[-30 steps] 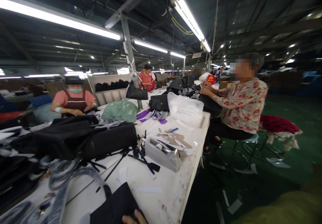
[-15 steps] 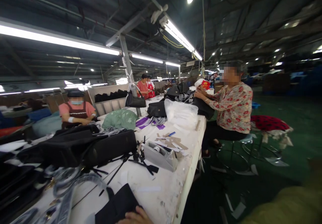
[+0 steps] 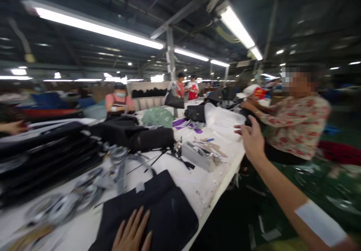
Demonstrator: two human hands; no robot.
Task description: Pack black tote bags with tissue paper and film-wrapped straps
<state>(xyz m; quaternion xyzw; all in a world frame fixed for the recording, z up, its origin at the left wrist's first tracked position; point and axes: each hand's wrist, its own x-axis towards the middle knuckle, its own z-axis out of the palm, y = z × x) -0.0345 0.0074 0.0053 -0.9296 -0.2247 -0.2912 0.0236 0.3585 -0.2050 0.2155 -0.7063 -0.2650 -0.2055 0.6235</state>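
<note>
A flat black bag piece (image 3: pixel 166 206), seemingly fabric or leather, lies on the near part of the white table. My left hand (image 3: pixel 132 232) rests on it with fingers spread and pressed flat. Raised in the air past the table's right edge is my right hand (image 3: pixel 252 140), its fingers apart and nothing visible in them. A white patch (image 3: pixel 320 221) covers part of my right forearm. Beyond the bag stands a grey tape dispenser (image 3: pixel 197 155), apart from both hands.
Black pieces are stacked (image 3: pixel 56 153) at the left, beside coiled grey straps (image 3: pixel 62 206). Another person's hand (image 3: pixel 12 127) reaches in there. A person in a floral shirt (image 3: pixel 299 123) sits at the right. Farther back are a green plastic bundle (image 3: pixel 158 116) and white plastic wrap (image 3: pixel 221 119).
The view has swung left and moved. My right hand has come up into view at the right. More of the black bag piece shows, and my left hand lies spread over it.
</note>
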